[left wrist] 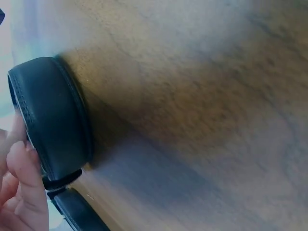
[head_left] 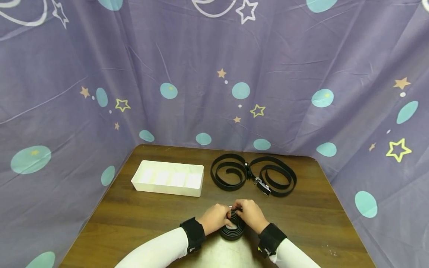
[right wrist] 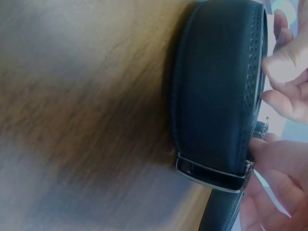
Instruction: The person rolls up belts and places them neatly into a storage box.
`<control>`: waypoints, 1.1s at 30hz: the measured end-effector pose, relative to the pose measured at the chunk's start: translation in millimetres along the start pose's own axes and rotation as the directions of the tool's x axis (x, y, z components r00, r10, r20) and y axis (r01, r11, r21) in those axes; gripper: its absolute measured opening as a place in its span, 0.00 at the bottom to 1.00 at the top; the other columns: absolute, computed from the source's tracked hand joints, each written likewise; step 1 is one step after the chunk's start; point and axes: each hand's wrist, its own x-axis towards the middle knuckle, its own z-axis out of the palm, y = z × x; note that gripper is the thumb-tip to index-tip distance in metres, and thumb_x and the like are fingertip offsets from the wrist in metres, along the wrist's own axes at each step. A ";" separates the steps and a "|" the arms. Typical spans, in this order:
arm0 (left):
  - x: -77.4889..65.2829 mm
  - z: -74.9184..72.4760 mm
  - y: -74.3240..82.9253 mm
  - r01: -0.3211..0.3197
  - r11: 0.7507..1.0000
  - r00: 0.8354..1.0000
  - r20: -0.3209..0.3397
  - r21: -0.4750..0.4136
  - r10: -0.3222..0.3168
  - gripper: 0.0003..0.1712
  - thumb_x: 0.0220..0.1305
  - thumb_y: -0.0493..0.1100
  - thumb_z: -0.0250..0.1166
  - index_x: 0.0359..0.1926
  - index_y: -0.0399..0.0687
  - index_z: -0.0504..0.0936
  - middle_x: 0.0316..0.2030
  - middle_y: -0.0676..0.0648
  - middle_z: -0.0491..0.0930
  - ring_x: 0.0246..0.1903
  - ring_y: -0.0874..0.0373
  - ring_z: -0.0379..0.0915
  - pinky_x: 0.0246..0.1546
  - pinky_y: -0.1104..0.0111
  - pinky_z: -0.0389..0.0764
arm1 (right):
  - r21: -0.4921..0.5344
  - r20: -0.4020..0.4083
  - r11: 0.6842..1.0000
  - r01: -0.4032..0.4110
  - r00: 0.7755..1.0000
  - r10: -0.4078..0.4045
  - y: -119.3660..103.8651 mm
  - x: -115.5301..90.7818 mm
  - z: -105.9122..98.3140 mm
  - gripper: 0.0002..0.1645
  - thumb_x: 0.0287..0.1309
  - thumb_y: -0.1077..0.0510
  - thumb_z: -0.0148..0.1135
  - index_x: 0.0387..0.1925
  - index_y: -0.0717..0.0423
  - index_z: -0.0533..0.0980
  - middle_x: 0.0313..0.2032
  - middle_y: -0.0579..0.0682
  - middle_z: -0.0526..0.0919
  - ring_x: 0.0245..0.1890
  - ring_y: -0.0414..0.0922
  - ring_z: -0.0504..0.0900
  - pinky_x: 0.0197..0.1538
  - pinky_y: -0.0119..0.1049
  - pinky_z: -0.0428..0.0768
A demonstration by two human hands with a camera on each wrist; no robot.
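Note:
A black belt (head_left: 231, 235), wound into a tight coil, stands on its edge on the table near the front. My left hand (head_left: 216, 219) holds the coil at its left side, with fingertips at the upper edge of the windings. My right hand (head_left: 252, 215) pinches the belt at the far right of the coil, by the metal buckle. The right wrist view shows this silver-framed buckle (right wrist: 211, 179) against the outer turn, with right-hand fingers (right wrist: 274, 168) beside it. In the left wrist view, the stitched outer turn (left wrist: 53, 115) lies beside my left fingers (left wrist: 26, 178).
Two more black belts lie loosely coiled at the back, one on the left (head_left: 218, 180) and one on the right (head_left: 292, 178), their buckles close together. A white divided box (head_left: 167, 189) stands at the back left. A purple curtain (head_left: 201, 48) hangs around the wooden table (head_left: 321, 219).

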 end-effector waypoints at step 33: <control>13.9 8.7 24.1 -0.243 0.658 0.948 0.030 0.712 0.318 0.09 0.58 0.50 0.64 0.22 0.66 0.82 0.21 0.62 0.79 0.18 0.68 0.72 0.15 0.73 0.72 | 0.035 -0.081 0.998 -0.054 0.995 0.056 7.6 -1.1 -0.2 0.13 0.40 0.71 0.72 0.28 0.53 0.82 0.26 0.46 0.85 0.27 0.40 0.83 0.31 0.31 0.78</control>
